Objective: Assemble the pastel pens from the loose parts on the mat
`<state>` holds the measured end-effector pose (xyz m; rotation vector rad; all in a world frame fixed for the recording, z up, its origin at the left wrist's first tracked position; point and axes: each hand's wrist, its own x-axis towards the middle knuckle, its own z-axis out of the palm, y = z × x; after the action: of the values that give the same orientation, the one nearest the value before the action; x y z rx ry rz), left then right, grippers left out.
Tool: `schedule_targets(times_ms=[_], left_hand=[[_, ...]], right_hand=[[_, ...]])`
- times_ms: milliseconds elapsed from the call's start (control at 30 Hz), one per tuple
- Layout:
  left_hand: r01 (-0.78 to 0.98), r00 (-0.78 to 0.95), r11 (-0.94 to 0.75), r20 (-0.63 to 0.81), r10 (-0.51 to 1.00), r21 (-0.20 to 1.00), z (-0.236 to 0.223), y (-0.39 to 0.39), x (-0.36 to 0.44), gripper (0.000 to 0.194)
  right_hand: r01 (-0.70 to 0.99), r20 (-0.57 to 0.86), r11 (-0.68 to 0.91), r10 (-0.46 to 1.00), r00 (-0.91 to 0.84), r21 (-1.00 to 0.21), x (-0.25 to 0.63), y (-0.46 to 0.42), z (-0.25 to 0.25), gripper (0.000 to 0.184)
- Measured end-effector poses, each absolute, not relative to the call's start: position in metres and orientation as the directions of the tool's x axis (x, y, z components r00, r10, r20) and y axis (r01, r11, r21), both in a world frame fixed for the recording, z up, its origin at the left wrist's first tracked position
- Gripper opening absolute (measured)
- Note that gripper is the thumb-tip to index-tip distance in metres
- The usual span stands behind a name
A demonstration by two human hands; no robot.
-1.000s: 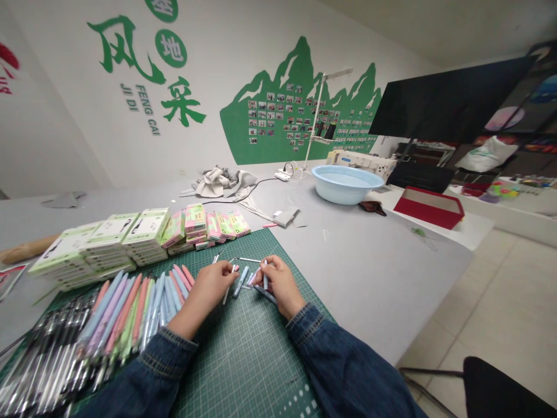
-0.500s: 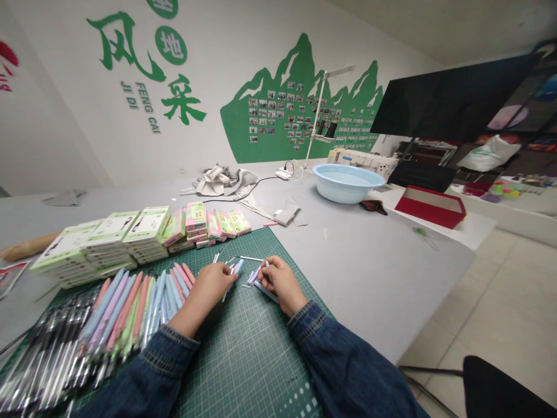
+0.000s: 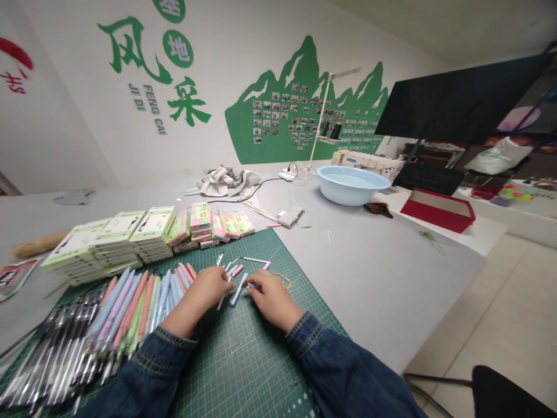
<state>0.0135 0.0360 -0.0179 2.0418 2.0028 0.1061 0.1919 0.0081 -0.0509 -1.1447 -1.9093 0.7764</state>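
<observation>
Pinching a thin white stick [image 3: 221,302], the left hand [image 3: 213,285] has its fingers drawn nearly together above the green cutting mat [image 3: 243,360]. Opposite, the right hand [image 3: 274,299] is half curled, thumb and forefinger at a light blue barrel [image 3: 239,291] that lies between the two hands; the fingers hide the contact, so whether they grip it cannot be told. Near the fingertips are a pink piece [image 3: 237,270] and a white rod [image 3: 253,260], with a yellowish cord [image 3: 285,281] beyond the right hand. The wall carries large green characters 风 and 采 [image 3: 190,102], with "FENG CAI" [image 3: 154,109] and "JI DI" [image 3: 136,97] in smaller capitals beside them. A "5" shows on the pink-and-green cartons [image 3: 230,224], stacked beside larger white boxes [image 3: 152,223] whose fine print is too small to read. Pastel pens [image 3: 134,302] and clear pens with dark parts [image 3: 52,348] lie in a row at the left of the mat, which rests on a grey table [image 3: 348,273]. Farther back stand crumpled cloth [image 3: 228,181], a pale blue basin [image 3: 353,187] and a sewing machine [image 3: 369,164], below a green mountain mural [image 3: 278,139] dotted with photographs. A black screen [image 3: 461,96] and an open red box [image 3: 437,210] are at the right, above a tiled floor [image 3: 500,290].
</observation>
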Motion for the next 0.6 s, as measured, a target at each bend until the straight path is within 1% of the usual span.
schedule_targets(times_ms=[67,133,200,267,433,500,600], left_hand=[[0.975,0.042,-0.013,-0.123,0.991,0.223,-0.019,0.037,0.005,0.016],[0.979,0.058,-0.027,-0.152,0.987,0.203,-0.021,0.036,0.0,0.014],[0.979,0.069,-0.033,-0.176,0.982,0.202,-0.023,0.034,0.0,0.014],[0.979,0.053,-0.024,-0.137,0.989,0.201,-0.023,0.034,0.003,0.015],[0.982,-0.045,0.03,0.075,0.996,0.188,-0.015,0.053,0.01,0.016],[0.979,-0.068,0.045,0.113,0.991,0.197,-0.013,0.066,0.012,0.017],[0.976,-0.078,0.05,0.125,0.989,0.21,-0.016,0.081,0.017,0.019]], right_hand=[[0.54,0.309,0.487,0.868,-0.389,-0.686,0.189,0.002,-0.051,0.021],[0.601,0.292,0.524,0.847,-0.444,-0.604,0.187,-0.002,-0.051,0.021],[0.634,0.285,0.549,0.832,-0.476,-0.544,0.186,-0.004,-0.051,0.022],[0.653,0.282,0.56,0.826,-0.488,-0.511,0.186,-0.004,-0.051,0.022],[0.653,0.267,0.563,0.822,-0.502,-0.506,0.186,-0.005,-0.05,0.015],[0.649,0.268,0.556,0.827,-0.494,-0.519,0.187,-0.004,-0.05,0.015],[0.637,0.288,0.527,0.847,-0.446,-0.563,0.192,0.0,-0.047,0.011]])
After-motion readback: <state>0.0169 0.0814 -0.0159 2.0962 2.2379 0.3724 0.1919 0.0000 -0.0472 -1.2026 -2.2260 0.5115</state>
